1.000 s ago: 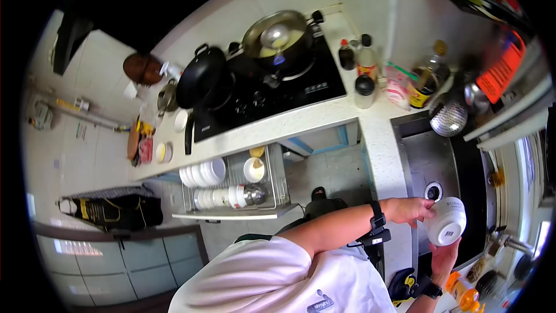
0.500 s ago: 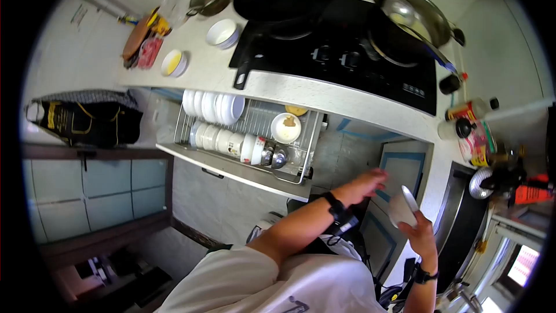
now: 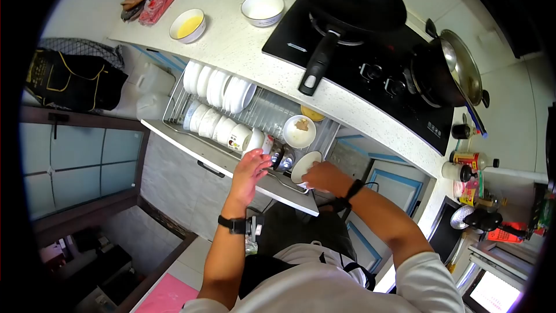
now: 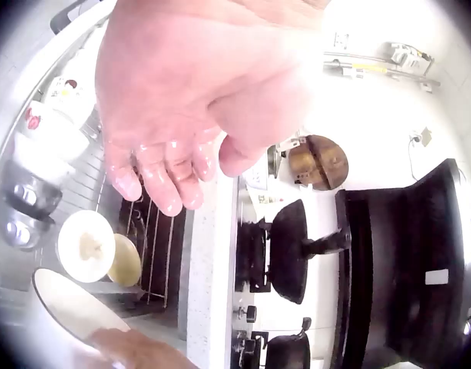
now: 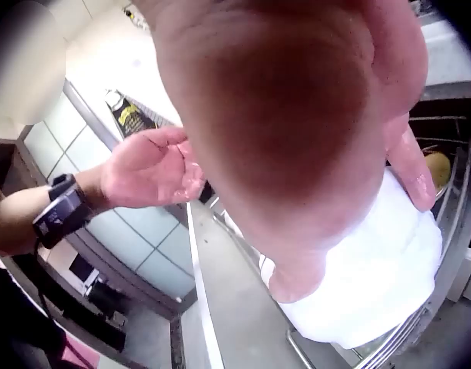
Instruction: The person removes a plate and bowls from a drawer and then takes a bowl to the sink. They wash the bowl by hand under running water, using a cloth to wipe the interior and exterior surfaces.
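Over the right end of an open drawer rack, my right hand (image 3: pixel 327 178) pinches the rim of a white bowl (image 3: pixel 306 165), which is tilted. Seen from the right wrist, the fingers and thumb of that hand (image 5: pixel 297 138) straddle the bowl (image 5: pixel 374 269). My left hand (image 3: pixel 250 177) is raised, holding nothing, by the drawer's front near the row of bowls (image 3: pixel 223 129). In the left wrist view its wet fingers hang loosely bent (image 4: pixel 197 100). Just behind the held bowl lies a white bowl with brown bits (image 3: pixel 299 131), next to shiny metal cups (image 3: pixel 284 157).
White plates (image 3: pixel 217 87) stand in the back of the rack. On the counter (image 3: pixel 231 46) are a bowl of yellow liquid (image 3: pixel 188 25) and a white bowl (image 3: pixel 262 10). A black wok (image 3: pixel 350 0) and a pot (image 3: pixel 463 69) sit on the hob. The drawer front (image 3: pixel 191 149) juts out.
Both hands have come left from the sink side to the drawer. The bowl moved with my right hand; my left hand, on it a second ago, is off it. The view has swung left.
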Motion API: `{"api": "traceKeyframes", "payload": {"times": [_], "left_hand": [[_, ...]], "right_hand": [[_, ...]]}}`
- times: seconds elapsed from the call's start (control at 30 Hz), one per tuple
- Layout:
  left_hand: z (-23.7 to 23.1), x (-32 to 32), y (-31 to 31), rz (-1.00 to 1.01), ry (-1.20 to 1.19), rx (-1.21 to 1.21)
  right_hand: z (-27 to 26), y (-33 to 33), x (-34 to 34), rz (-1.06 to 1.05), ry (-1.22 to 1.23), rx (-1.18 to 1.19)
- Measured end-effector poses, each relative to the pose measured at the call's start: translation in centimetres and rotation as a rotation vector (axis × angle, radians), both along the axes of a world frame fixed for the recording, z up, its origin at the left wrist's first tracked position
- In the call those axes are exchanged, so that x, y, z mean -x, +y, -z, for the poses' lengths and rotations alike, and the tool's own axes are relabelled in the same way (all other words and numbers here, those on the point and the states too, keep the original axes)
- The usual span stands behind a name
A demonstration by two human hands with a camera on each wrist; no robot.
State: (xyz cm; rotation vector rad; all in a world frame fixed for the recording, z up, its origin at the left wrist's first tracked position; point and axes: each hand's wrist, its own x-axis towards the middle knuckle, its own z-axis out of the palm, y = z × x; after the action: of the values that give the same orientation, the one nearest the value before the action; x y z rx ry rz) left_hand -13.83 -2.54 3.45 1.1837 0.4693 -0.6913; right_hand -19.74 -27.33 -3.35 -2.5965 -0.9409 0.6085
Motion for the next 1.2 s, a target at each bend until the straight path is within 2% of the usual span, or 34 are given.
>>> {"api": "traceKeyframes", "payload": {"times": [0.07,0.17,0.3,0.33,0.43,0.47,0.53,0.67,0.73,0.8,0.9,0.93,1.03,1.17,1.2], "left_hand": [[0.6,0.9,1.8,-0.007,-0.023,-0.055],[1.2,2.7,3.6,-0.064,-0.003,-0.06],[1.8,4.7,5.0,-0.136,0.046,-0.001],[1.9,5.1,5.3,-0.156,0.04,0.02],[1.7,5.7,5.7,-0.181,0.053,0.017],[1.8,5.9,5.9,-0.174,0.045,0.018],[2.1,6.2,6.2,-0.172,0.038,0.027],[2.1,6.1,6.5,-0.17,0.047,0.024],[2.0,6.0,6.6,-0.195,0.06,0.021],[2.1,5.7,6.6,-0.214,0.071,0.012],[2.7,5.6,6.8,-0.226,0.097,-0.031],[2.9,5.5,6.8,-0.226,0.108,-0.054],[4.3,5.4,6.9,-0.279,0.124,-0.221],[6.6,5.2,7.1,-0.484,0.145,-0.547],[7.6,5.2,7.2,-0.517,0.164,-0.559]], "right_hand": [[2.0,1.6,-1.4,-0.088,0.001,0.035],[5.3,3.4,-2.4,-0.101,0.053,0.085],[10.3,5.5,-2.6,-0.086,0.133,0.314],[11.1,6.2,-2.8,-0.102,0.262,0.43],[12.4,6.7,-2.3,0.012,0.102,0.38],[13.0,7.2,-2.3,0.011,0.084,0.456],[13.8,7.9,-2.9,0.035,0.183,0.51],[15.6,9.0,-3.2,0.119,0.179,0.492],[15.1,9.1,-3.6,0.06,0.176,0.465],[13.6,8.5,-4.5,-0.037,0.12,0.325],[13.9,8.0,-4.2,-0.077,-0.037,0.253],[13.2,7.7,-4.3,-0.104,0.061,0.223],[10.6,6.8,-4.0,-0.049,-0.052,0.018],[6.1,4.4,-2.9,0.248,0.218,-0.031],[5.7,3.3,-2.3,0.308,0.251,-0.06]]}}
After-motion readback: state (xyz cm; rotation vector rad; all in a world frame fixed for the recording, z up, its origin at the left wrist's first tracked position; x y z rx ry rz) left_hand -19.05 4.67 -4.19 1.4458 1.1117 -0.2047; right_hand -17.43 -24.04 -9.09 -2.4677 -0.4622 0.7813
